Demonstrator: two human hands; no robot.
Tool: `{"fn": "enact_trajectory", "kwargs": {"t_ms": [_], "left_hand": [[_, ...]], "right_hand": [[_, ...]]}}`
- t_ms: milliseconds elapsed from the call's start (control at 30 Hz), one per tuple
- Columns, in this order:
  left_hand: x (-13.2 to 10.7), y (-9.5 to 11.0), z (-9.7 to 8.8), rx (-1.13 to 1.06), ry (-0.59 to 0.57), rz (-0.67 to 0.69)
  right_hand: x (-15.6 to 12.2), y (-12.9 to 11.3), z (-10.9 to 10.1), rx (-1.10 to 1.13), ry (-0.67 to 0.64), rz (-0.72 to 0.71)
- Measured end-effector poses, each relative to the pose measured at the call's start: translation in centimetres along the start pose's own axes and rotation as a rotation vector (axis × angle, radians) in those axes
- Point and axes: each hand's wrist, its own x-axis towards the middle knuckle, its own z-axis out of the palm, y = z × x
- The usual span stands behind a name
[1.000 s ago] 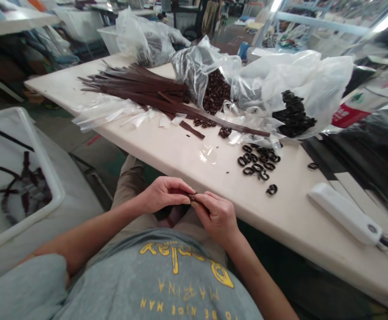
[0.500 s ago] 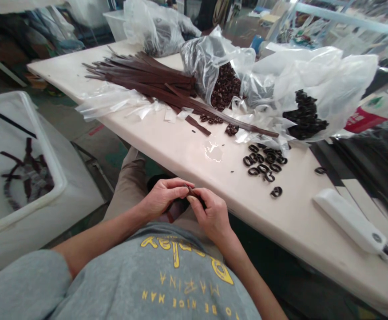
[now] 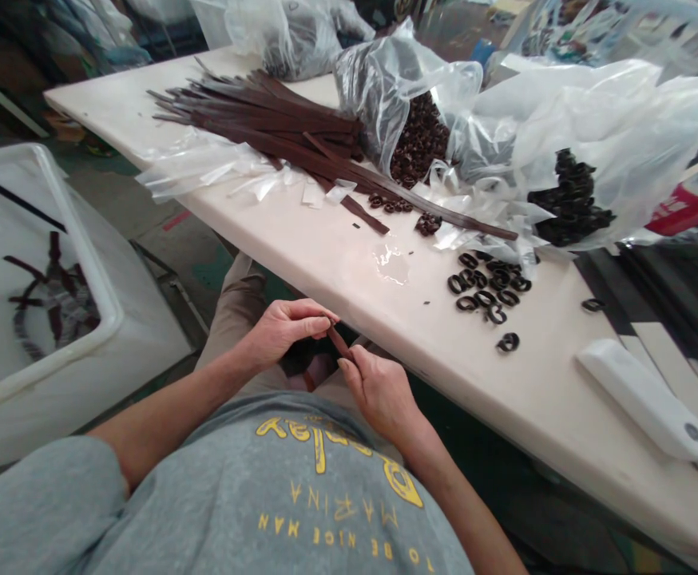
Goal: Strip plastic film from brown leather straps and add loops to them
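Note:
A short length of brown strap [image 3: 340, 342] runs between my two hands, over my lap at the table's front edge. My left hand [image 3: 289, 331] is closed, pinching its upper end between thumb and fingers. The lower end disappears into my right hand [image 3: 382, 387], which is closed around it. On the table [image 3: 301, 247] beyond lies a bundle of long brown straps [image 3: 265, 120]. Small dark loops [image 3: 486, 287] sit in a loose group to the right, with a single loop [image 3: 508, 343] nearer the edge.
Clear plastic bags hold brown loops [image 3: 421, 136] and black loops [image 3: 570, 200] at the back. A white corded device [image 3: 642, 399] rests at the right. On the left stands a white bin [image 3: 115, 319] with strap pieces inside. A clear glue-like patch [image 3: 390, 263] shines on the table.
My hands have drawn apart, so more of the brown strap shows between them. The camera view has shifted slightly; the things on the table look unmoved.

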Motion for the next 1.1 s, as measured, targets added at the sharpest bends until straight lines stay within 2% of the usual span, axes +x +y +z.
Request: {"fn": "enact_trajectory", "kwargs": {"t_ms": [167,267,467,567,767,933,1100], "left_hand": [[-0.2,0.1,0.5,0.032,-0.119,-0.027],[-0.5,-0.2,0.9,0.014,-0.114,-0.016],[-1.4,-1.1,1.5,-0.119,-0.116,-0.123],[-1.3,-1.2,1.3,-0.133,-0.081,-0.117],[-0.4,-1.2,-0.1,-0.131,0.047,-0.030],[-0.4,-1.5,-0.2,-0.141,0.021,-0.052],[-0.7,-1.3,0.2,-0.068,-0.078,-0.080]], "right_hand": [[0.3,0.2,0.6,0.167,-0.045,-0.044],[0.6,0.0,0.7,0.278,-0.038,-0.032],[1.1,-0.1,0.3,0.409,-0.020,-0.040],[1.1,-0.2,0.2,0.388,-0.018,-0.022],[0.1,-0.1,0.2,0.137,-0.018,0.090],[-0.1,0.0,0.6,0.149,-0.061,0.070],[0.2,0.1,0.4,0.254,-0.056,0.027]]}}
